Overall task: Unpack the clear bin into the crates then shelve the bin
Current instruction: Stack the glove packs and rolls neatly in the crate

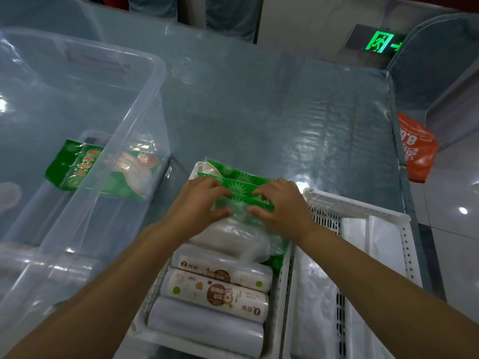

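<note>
On the desk (pixel 259 112), the clear bin (pixel 145 99) stands at the left with one green glove packet (pixel 77 167) lying in it. Just right of it, a white crate (pixel 281 281) holds three wrapped bag rolls (pixel 215 294) at the near end and green packets (pixel 241 180) at the far end. The left hand (pixel 199 203) and right hand (pixel 280 206) both pinch the top packet, their grip closed on its plastic. A second white crate (pixel 404 244) at the right holds white bags (pixel 318 294).
</note>
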Action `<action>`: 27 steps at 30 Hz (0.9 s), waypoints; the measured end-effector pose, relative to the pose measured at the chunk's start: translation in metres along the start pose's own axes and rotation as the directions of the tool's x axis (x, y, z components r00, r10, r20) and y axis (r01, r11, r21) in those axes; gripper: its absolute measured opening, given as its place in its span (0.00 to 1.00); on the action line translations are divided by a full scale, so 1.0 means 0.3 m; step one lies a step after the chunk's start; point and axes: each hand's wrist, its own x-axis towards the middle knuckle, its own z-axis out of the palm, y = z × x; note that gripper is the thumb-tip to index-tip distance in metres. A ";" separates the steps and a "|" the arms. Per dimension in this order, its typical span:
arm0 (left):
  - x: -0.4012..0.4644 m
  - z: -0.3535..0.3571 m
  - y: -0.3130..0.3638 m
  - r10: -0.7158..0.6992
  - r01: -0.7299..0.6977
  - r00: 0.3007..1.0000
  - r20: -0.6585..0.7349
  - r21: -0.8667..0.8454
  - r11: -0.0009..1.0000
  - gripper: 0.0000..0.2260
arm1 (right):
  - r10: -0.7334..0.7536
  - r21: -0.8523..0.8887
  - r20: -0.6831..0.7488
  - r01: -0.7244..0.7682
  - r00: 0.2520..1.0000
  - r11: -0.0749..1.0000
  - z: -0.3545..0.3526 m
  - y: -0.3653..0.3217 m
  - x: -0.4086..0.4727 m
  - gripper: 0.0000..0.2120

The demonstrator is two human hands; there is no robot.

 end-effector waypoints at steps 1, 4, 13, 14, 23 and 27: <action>-0.029 0.000 -0.004 -0.004 0.004 0.999 -0.035 -0.015 1.000 0.21 | -0.035 0.003 0.006 0.035 0.999 0.999 0.001 -0.013 -0.026 0.23; -0.115 0.001 -0.024 0.001 -0.007 0.997 -0.080 -0.078 0.997 0.27 | -0.151 -0.041 0.078 0.155 0.985 0.987 0.012 -0.049 -0.089 0.29; -0.165 -0.001 -0.031 0.054 -0.066 0.990 0.134 0.089 0.994 0.21 | -0.083 -0.104 0.260 0.114 0.962 0.988 0.057 -0.092 -0.169 0.26; -0.167 -0.007 -0.030 0.039 -0.051 0.986 0.162 0.069 0.996 0.16 | -0.057 -0.093 0.257 0.084 0.965 0.992 0.061 -0.100 -0.177 0.25; -0.166 -0.005 -0.007 -0.223 0.223 0.962 0.160 0.018 0.975 0.26 | 0.245 -0.181 0.183 -0.213 0.952 0.960 0.070 -0.130 -0.185 0.18; -0.192 0.013 0.000 -0.069 0.079 0.995 -0.066 0.162 0.984 0.38 | 0.156 -0.319 0.043 -0.134 0.987 0.938 0.067 -0.137 -0.201 0.19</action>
